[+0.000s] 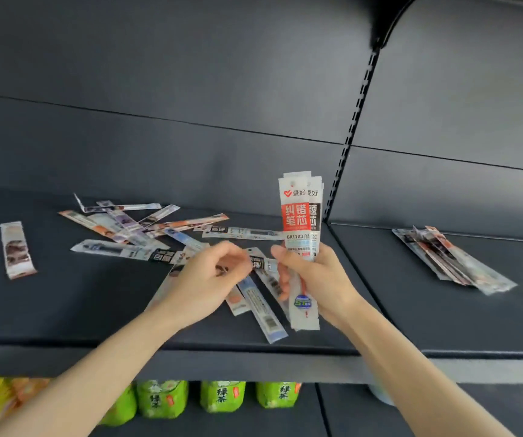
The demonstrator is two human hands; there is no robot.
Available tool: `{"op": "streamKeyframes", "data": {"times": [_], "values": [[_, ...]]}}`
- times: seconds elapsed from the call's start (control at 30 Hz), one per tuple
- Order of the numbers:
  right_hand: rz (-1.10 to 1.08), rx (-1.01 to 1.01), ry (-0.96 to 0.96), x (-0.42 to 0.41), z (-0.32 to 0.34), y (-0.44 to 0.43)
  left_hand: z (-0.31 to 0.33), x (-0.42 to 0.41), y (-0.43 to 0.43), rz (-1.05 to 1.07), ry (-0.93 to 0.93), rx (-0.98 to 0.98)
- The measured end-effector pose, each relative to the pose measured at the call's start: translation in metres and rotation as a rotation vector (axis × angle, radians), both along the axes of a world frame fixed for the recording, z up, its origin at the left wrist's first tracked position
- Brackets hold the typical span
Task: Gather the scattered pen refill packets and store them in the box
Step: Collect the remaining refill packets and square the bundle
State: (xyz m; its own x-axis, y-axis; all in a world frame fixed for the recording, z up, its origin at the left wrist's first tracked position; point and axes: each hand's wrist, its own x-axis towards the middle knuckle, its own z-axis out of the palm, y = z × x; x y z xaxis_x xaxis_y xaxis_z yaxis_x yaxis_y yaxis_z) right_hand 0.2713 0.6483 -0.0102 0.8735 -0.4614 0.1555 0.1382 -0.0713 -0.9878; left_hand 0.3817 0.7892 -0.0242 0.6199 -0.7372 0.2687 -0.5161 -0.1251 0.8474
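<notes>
Grey shelf [64,304] level, reporting as follows. Clamping a bundle of pen refill packets [299,212] upright in the right hand [313,279], fingers curling round its lower half, red-and-white labels facing the camera. Reaching in with the left hand [209,279], fingers curling together at the end of a black-labelled packet [261,263]; blurring too heavily to tell whether actually pinching it. Lying loose behind and beneath both hands: scattered packets [146,228], overlapping at all angles on the shelf deck. Sitting well apart at far left: a lone packet [17,249]. Resting on the neighbouring bay to the right, beyond the slotted upright [353,121]: a second pile [452,260], fanning slightly. Standing in a row on the tier below: green bottles [222,395].
</notes>
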Motion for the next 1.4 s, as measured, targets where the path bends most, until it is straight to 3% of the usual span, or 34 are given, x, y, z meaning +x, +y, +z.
{"op": "streamKeyframes", "data": {"times": [0.17, 0.43, 0.53, 0.77, 0.97, 1.1, 1.23, 1.3, 1.4], "values": [[-0.009, 0.063, -0.03, -0.026, 0.0, -0.009, -0.017, -0.035, -0.005, 0.087, -0.484, 0.475], [-0.071, 0.105, -0.046, -0.035, 0.006, -0.013, -0.01, -0.038, -0.026, 0.058, -0.502, 0.726], [-0.106, 0.066, -0.001, -0.036, 0.01, -0.018, -0.006, -0.036, -0.032, 0.031, -0.506, 0.723], [-0.169, -0.12, 0.231, -0.031, 0.012, -0.027, -0.013, -0.021, -0.026, 0.054, -0.426, 0.46], [-0.085, -0.423, 0.506, -0.007, 0.014, -0.025, -0.011, -0.021, -0.013, 0.106, -0.317, 0.259], [-0.075, -0.601, 0.623, 0.006, 0.007, -0.027, -0.012, -0.023, -0.007, 0.328, -0.368, 0.397], [-0.08, -0.651, 0.641, 0.009, 0.005, -0.027, -0.011, -0.023, -0.013, 0.36, -0.435, 0.522], [-0.078, -0.631, 0.61, 0.008, 0.005, -0.028, -0.007, -0.022, -0.016, 0.326, -0.422, 0.548], [-0.052, -0.437, 0.513, 0.002, 0.005, -0.03, -0.003, -0.018, -0.016, 0.275, -0.392, 0.519]]}}
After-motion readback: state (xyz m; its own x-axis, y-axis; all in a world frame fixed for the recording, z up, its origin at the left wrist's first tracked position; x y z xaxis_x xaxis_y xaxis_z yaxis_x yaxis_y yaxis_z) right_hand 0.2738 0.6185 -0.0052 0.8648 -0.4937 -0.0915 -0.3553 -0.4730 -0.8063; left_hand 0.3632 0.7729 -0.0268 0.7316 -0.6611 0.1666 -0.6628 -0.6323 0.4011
